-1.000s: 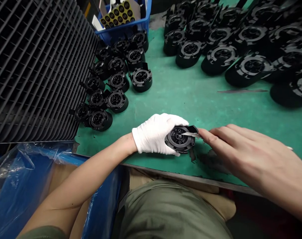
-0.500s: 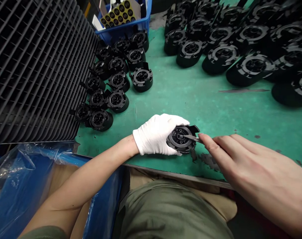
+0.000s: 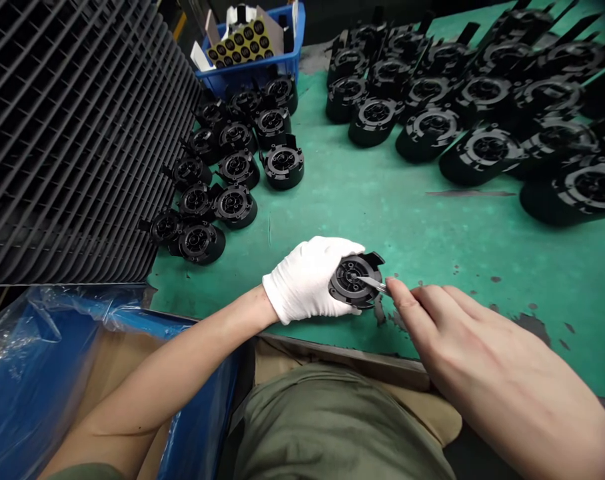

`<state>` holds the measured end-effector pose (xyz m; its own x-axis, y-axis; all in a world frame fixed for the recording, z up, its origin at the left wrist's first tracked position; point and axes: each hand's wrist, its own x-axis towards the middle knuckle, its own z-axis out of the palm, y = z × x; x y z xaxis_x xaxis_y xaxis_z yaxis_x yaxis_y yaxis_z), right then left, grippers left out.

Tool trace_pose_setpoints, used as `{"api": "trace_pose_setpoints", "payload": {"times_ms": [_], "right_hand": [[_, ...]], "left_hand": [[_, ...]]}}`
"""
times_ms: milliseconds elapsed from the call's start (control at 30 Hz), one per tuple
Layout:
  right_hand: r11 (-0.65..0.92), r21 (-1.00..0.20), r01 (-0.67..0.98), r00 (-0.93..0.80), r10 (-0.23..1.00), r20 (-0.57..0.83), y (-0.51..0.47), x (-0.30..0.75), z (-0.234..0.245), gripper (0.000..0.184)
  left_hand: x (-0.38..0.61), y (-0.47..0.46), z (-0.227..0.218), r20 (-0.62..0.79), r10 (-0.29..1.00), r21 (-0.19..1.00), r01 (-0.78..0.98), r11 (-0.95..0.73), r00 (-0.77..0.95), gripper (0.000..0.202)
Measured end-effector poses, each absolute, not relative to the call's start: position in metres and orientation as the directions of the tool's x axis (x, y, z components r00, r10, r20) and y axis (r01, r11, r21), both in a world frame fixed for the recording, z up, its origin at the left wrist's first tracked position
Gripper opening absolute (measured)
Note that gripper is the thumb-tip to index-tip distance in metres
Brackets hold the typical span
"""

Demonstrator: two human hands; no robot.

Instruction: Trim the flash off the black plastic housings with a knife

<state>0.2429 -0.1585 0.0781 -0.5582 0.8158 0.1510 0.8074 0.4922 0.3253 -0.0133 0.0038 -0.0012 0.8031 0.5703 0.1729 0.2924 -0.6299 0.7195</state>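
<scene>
Black disc under blade

Gloved left hand (image 3: 307, 280), fingers clamped on disc (image 3: 355, 281), tilts its face up near the green counter (image 3: 382, 200) edge; bare right hand (image 3: 482, 373) fingers pinch a blade (image 3: 375, 285) onto the hub, steadying the cut. Batches (image 3: 232, 160) stand behind

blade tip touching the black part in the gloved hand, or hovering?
Touching. In the head view the thin metal blade, pinched by the bare right hand, lies across the face of the black round part gripped by the gloved left hand, no gap visible.
</scene>
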Motion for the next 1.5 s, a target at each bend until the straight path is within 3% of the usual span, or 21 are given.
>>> {"api": "trace_pose_setpoints", "payload": {"times_ms": [167,300,367,533,667,800,933,1133,1500], "right_hand": [[0.488,0.304,0.818,-0.546,0.825,0.145,-0.161,0.24,0.076,0.064],[0.526,0.158,0.835,-0.547,0.826,0.14,-0.151,0.254,0.075,0.068],[0.536,0.096,0.839,-0.544,0.826,0.145,-0.146,0.264,0.075,0.071],[0.531,0.011,0.847,-0.524,0.834,0.173,-0.148,0.271,0.072,0.083],[0.51,-0.019,0.86,-0.499,0.849,0.174,-0.154,0.266,0.069,0.085],[0.515,0.016,0.857,-0.506,0.836,0.213,-0.155,0.262,0.067,0.077],[0.507,0.038,0.861,-0.504,0.841,0.196,-0.156,0.261,0.066,0.085],[0.514,0.011,0.858,-0.507,0.842,0.185,-0.162,0.257,0.061,0.083],[0.48,-0.036,0.876,-0.468,0.867,0.174,-0.163,0.269,0.054,0.106]], "left_hand": [[-0.007,-0.016,0.007,0.134,0.634,0.734,0.353,-0.58,0.762,0.076],[-0.012,-0.021,0.017,0.077,0.697,0.682,0.473,-0.558,0.713,0.104],[-0.018,-0.009,0.027,0.064,0.616,0.66,0.429,-0.617,0.785,0.113],[-0.015,0.041,0.051,0.022,0.246,0.689,0.164,-0.706,0.969,0.121],[0.0,0.057,0.054,-0.056,0.153,0.715,0.147,-0.683,0.987,0.113],[0.003,0.053,0.054,-0.096,0.164,0.722,0.182,-0.667,0.982,0.103],[-0.002,0.046,0.055,-0.085,0.215,0.717,0.21,-0.665,0.973,0.102],[-0.002,0.044,0.054,-0.089,0.231,0.696,0.227,-0.682,0.969,0.103],[-0.001,0.037,0.048,-0.062,0.321,0.714,0.267,-0.648,0.945,0.106]]}}
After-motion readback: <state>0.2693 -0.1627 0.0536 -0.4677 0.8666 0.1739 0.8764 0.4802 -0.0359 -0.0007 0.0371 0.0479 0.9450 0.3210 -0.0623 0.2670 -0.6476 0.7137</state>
